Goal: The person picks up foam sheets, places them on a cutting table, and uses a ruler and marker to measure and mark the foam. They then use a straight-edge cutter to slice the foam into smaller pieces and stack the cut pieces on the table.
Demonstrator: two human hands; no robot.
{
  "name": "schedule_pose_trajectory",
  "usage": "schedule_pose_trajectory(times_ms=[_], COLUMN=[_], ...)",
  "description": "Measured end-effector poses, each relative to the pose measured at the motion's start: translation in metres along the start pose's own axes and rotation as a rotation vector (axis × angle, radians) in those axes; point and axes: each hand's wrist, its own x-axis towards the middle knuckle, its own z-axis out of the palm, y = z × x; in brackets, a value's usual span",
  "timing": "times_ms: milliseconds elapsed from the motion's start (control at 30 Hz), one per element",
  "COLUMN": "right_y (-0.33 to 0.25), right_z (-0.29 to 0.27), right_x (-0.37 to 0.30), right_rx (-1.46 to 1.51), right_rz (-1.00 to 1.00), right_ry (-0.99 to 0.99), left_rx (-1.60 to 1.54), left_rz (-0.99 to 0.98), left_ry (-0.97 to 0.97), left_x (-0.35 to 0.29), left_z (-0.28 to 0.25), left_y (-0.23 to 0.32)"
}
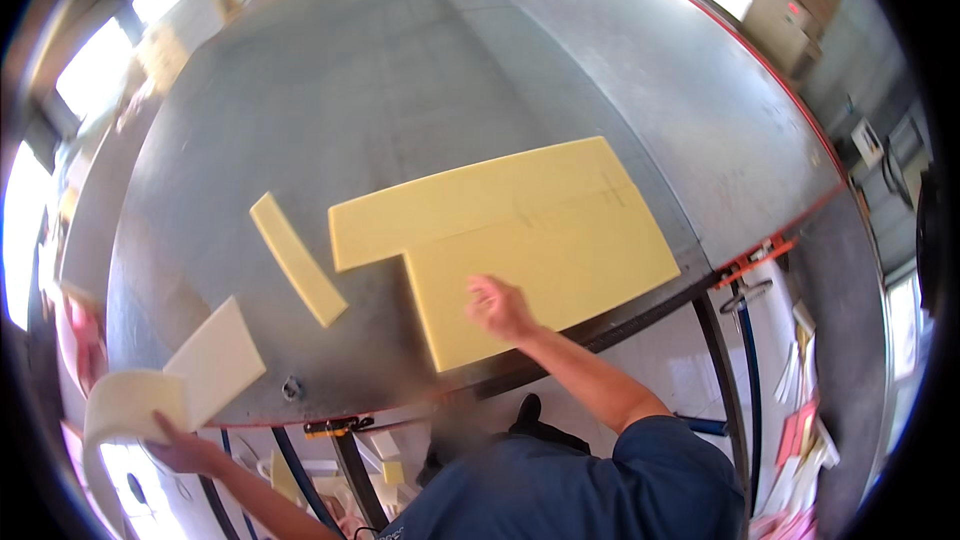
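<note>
At the lower left, my left hand [185, 448] is closed on a pale cream foam sheet [135, 402], which bends over and hangs past the table edge. Beside it, a flat off-white foam piece [218, 358] lies on the table; whether the two are joined I cannot tell. My right hand [500, 308] is over the large yellow foam block [540, 240], its fingers curled and whatever they may hold hidden. That block has a notch at its near left corner and faint marks on top. A narrow yellow foam strip [298, 260] lies left of it.
The wide grey metal table [350, 100] has a raised or separate panel [660, 60] with a red edge on the right. A small dark metal object [292, 388] sits near the front edge. Foam scraps [800, 450] are piled on the floor at right.
</note>
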Motion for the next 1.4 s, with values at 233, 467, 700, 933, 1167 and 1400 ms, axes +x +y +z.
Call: schedule_pose_trajectory(times_ms=[233, 467, 700, 933, 1167, 1400], right_y=[-0.101, -0.031, 0.125, 0.253, 0.39, 0.437], right_z=[-0.122, -0.254, -0.371, -0.437, -0.431, -0.441], right_x=[-0.071, -0.11, -0.113, -0.075, -0.045, -0.06], right_rx=[-0.179, -0.125, 0.697, 0.979, 1.131, 1.019], right_rz=[-0.797, -0.401, 0.006, 0.408, 0.777, 1.175], right_ry=[0.345, 1.053, 1.045, 0.936, 1.036, 0.769], left_rx=[-0.917, -1.377, -0.908, -0.253, -0.055, 0.01], left_rz=[0.421, 0.857, 0.906, 1.072, 1.118, 1.064], left_ry=[-0.6, -1.267, -1.721, -1.719, -1.744, -1.703], left_x=[-0.364, -0.483, -0.602, -0.716, -0.796, -0.818], left_z=[-0.063, -0.092, -0.006, 0.113, 0.144, 0.145], left_y=[0.247, 0.409, 0.378, 0.303, 0.309, 0.302])
